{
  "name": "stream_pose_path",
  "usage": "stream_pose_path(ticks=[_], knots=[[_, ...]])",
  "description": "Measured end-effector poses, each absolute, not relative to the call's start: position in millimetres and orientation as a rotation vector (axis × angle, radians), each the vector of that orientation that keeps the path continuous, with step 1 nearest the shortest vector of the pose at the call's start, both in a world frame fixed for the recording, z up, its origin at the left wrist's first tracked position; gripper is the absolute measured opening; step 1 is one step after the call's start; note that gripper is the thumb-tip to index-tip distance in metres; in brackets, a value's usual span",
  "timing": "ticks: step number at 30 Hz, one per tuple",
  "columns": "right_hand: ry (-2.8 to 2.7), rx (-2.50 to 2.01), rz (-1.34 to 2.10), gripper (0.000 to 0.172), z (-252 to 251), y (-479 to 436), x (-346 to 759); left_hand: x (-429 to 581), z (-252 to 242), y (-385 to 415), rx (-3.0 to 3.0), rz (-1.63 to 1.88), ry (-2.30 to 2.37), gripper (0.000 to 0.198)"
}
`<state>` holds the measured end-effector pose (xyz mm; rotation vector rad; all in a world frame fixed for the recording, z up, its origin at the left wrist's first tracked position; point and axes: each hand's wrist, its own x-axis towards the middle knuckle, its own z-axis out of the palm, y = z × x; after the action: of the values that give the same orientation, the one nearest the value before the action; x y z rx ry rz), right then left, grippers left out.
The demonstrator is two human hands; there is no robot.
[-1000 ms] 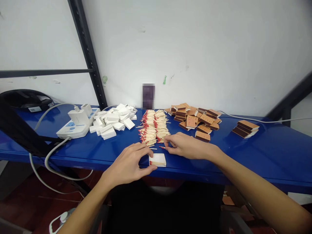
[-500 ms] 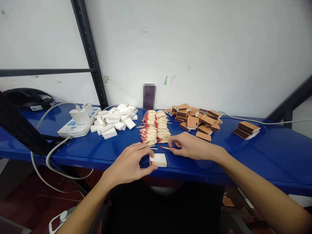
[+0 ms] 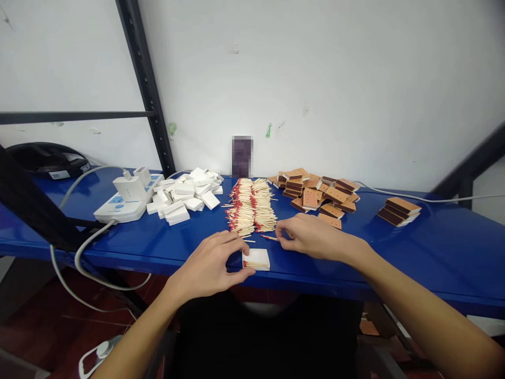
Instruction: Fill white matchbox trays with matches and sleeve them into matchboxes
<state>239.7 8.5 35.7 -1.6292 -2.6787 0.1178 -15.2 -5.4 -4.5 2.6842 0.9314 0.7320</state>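
Observation:
My left hand is curled round the left side of a small white matchbox tray near the front edge of the blue bench; a few matches lie in the tray. My right hand rests just right of it, fingertips pinched on a single red-tipped match lying on the bench. Behind both hands sits a pile of red-tipped matches.
A heap of white inner trays lies left of the matches, beside a white power strip with a charger and its cables. Brown matchbox sleeves are piled at the right, with a small stack further right. A black shelf upright stands behind.
My right hand has slid a little to the right, drawing the single match with it. My left hand and the tray have stayed in place.

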Motion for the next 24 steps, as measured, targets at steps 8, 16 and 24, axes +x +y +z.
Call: stream_pose_path(ticks=[8,16,24], knots=[[-2.647,-1.637,0.149,0.013,33.7,7.2,244.4,-14.6,-5.1,-5.2,2.663,0.754,0.991,0.024],[-2.679,-1.609,0.202,0.012,38.2,0.6,238.6,-13.1,-3.6,-7.1,2.644,0.773,1.083,0.041],[-2.633,-1.649,0.049,0.012,37.0,5.2,231.0,-14.3,-8.5,-9.2,2.693,0.678,1.197,0.045]])
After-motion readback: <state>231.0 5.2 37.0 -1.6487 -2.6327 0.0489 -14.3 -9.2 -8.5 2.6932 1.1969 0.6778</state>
